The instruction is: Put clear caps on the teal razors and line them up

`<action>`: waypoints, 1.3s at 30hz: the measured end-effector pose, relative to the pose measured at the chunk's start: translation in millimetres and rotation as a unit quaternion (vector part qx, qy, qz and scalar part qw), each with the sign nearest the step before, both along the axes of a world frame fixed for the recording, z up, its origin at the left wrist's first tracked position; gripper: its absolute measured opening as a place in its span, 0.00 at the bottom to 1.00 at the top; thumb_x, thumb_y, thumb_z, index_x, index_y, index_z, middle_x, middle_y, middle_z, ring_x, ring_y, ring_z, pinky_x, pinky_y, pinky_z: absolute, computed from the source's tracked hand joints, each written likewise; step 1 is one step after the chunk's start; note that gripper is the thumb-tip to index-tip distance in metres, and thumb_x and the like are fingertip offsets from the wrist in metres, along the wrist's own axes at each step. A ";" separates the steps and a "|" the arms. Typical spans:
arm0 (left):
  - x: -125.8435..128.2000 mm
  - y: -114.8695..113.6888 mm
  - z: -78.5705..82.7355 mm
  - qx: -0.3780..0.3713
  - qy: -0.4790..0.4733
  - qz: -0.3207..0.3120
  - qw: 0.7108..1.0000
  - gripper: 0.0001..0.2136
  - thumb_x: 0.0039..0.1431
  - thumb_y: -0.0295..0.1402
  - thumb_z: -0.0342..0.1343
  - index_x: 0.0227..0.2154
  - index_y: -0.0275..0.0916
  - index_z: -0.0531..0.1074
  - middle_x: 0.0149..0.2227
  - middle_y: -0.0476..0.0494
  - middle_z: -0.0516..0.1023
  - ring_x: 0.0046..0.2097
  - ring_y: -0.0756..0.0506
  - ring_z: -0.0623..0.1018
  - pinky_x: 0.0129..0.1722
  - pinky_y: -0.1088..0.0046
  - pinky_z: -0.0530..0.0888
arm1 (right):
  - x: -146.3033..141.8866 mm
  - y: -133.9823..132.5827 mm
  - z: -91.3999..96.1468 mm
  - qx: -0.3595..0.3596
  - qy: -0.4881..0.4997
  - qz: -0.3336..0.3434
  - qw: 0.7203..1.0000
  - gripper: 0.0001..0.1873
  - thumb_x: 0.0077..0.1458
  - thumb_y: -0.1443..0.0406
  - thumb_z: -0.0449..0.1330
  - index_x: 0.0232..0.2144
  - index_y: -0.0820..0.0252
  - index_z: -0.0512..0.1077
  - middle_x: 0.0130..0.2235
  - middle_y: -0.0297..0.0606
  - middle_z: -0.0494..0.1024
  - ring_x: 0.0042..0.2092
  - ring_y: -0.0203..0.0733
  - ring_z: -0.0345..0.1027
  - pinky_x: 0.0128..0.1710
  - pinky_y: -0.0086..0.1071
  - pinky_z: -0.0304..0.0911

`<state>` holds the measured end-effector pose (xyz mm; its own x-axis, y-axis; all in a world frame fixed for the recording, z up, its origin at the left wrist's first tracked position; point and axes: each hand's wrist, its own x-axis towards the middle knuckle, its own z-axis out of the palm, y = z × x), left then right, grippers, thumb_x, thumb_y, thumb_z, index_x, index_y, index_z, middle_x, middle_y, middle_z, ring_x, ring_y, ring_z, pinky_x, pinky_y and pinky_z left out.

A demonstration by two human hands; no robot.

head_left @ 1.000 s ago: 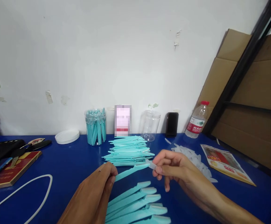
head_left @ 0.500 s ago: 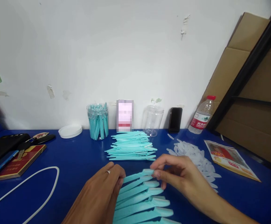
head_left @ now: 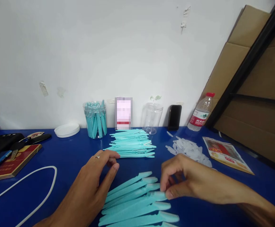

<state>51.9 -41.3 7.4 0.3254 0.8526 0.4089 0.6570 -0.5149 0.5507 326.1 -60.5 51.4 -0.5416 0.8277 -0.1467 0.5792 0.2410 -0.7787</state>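
A row of turquoise eyebrow razors (head_left: 137,201) lies fanned out in front of me, their blade ends pointing right. My right hand (head_left: 180,179) pinches the blade end of one razor in the middle of this row. To the left of the row, my left hand (head_left: 97,176) is open, thumb and index finger apart, with nothing in it. Its index fingertip is close to the near left edge of a stacked pile of razors (head_left: 130,145). Beyond my right hand is a heap of clear plastic caps (head_left: 189,148), partly hidden by that hand.
Along the wall stand a clear jar of razors (head_left: 96,121), a pixelated card (head_left: 123,113), a see-through jar (head_left: 152,118), a black phone (head_left: 174,117) and a water bottle (head_left: 200,113). A white lid (head_left: 67,130) and cable (head_left: 53,183) lie left, a printed packet (head_left: 227,154) right.
My left hand has let go of the row's far razor and moved left, opening. My right hand has shifted from the far razor to one nearer me. The view has tilted slightly.
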 end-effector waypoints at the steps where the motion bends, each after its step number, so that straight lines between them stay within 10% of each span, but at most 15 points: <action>1: -0.2 1.3 -1.2 0.004 0.007 -0.004 1.000 0.13 0.67 0.42 0.45 0.47 0.45 0.68 0.42 0.46 0.77 0.45 0.44 0.76 0.42 0.70 0.74 | -0.7 -1.5 -1.5 0.003 -0.004 0.009 1.000 0.05 0.52 0.62 0.66 0.31 0.55 0.81 0.30 0.34 0.78 0.31 0.37 0.68 0.30 0.29 0.61; 13: -13.0 27.3 -12.7 0.083 0.177 -0.096 0.976 0.16 0.67 0.32 0.46 0.55 0.49 0.69 0.55 0.47 0.72 0.55 0.41 0.69 0.55 0.59 0.69 | 9.6 6.8 -5.7 0.107 -0.058 -0.062 0.991 0.04 0.52 0.62 0.65 0.31 0.55 0.78 0.28 0.33 0.78 0.29 0.37 0.68 0.27 0.28 0.59; 20: -12.4 34.1 -21.0 0.149 0.221 -0.090 0.960 0.17 0.67 0.31 0.44 0.54 0.49 0.70 0.54 0.46 0.74 0.52 0.40 0.69 0.48 0.60 0.70 | 45.0 43.3 -5.9 0.278 -0.244 -0.274 0.888 0.07 0.55 0.63 0.59 0.28 0.55 0.76 0.26 0.36 0.77 0.29 0.42 0.69 0.27 0.31 0.52; 33: -18.4 40.4 -30.3 0.190 0.259 -0.065 0.945 0.20 0.64 0.26 0.46 0.56 0.50 0.67 0.61 0.49 0.68 0.61 0.37 0.64 0.52 0.54 0.69 | 24.8 40.6 -24.4 0.309 -0.287 -0.220 0.879 0.07 0.57 0.66 0.57 0.35 0.55 0.76 0.33 0.35 0.78 0.33 0.42 0.70 0.29 0.30 0.52; 39: -15.6 33.3 -18.1 0.199 0.318 -0.162 0.913 0.33 0.51 0.17 0.47 0.60 0.51 0.64 0.63 0.59 0.65 0.65 0.39 0.60 0.59 0.56 0.65 | 23.9 39.3 -22.8 0.304 -0.281 -0.202 0.888 0.07 0.58 0.64 0.57 0.36 0.54 0.76 0.33 0.34 0.78 0.33 0.41 0.70 0.30 0.30 0.52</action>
<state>36.3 -8.0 -10.8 0.8141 0.4940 0.3052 0.5556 -0.8154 -0.1624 350.0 -21.2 28.7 -0.1643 0.9567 0.2403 0.9699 0.2010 -0.1373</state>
